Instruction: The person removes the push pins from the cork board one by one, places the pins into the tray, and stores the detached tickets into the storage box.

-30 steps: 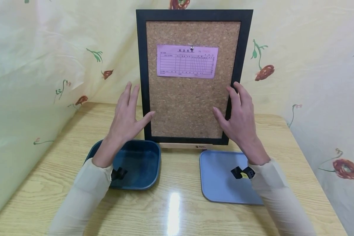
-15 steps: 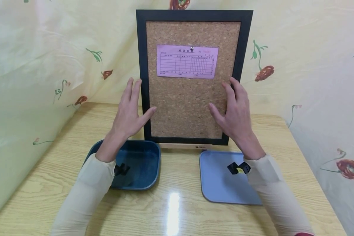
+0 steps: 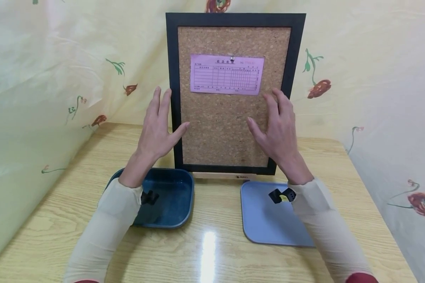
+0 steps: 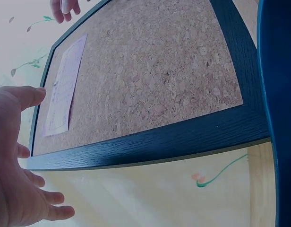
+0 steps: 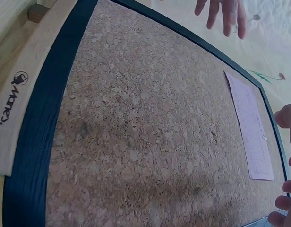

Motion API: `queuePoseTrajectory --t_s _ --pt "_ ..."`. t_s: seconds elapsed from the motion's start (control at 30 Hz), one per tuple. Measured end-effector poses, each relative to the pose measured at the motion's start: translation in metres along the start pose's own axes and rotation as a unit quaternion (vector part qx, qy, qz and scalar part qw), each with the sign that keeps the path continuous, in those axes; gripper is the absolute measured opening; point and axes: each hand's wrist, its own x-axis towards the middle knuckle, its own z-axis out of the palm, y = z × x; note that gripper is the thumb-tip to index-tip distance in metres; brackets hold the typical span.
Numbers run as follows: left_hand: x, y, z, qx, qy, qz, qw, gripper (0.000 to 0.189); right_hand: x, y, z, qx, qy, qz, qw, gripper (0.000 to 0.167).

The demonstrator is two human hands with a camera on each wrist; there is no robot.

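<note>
A black-framed cork board stands upright at the back of the table. A pink printed receipt form hangs on its upper half, held by one small push pin at the top. My left hand is raised by the board's left edge, fingers straight and thumb spread toward the cork. On the other side my right hand is held up before the right frame edge, its fingers slightly bent and thumb apart. Neither hand holds anything. The left wrist view shows the left hand with its fingers spread beside the frame.
A dark blue deep tray sits at the left, partly under the left forearm. To the right lies a flat light blue tray, beneath the right forearm. A wooden ledge supports the board's base. Flowered cloth hangs behind and at the sides.
Both hands have risen a little, the left drifting slightly right and the right moving left toward the board's middle. The board, receipt form and trays stay put.
</note>
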Motion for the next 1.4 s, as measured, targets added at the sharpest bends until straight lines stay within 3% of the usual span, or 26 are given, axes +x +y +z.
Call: queuePoseTrajectory --t_s 0.47,0.97,1.4 --pt "0.015 0.006 0.001 -0.004 0.011 0.01 0.9999 0.091 0.012 -0.004 0.003 -0.003 0.009 0.0 1.0 0.063" --pt "0.028 0.011 0.001 0.006 0.014 -0.003 0.9999 0.088 0.023 -0.006 0.01 -0.002 0.013 0.001 0.9999 0.062" --pt "0.033 0.014 0.004 0.008 0.019 -0.001 0.9998 0.088 0.028 -0.007 0.014 -0.003 0.013 0.003 0.9999 0.062"
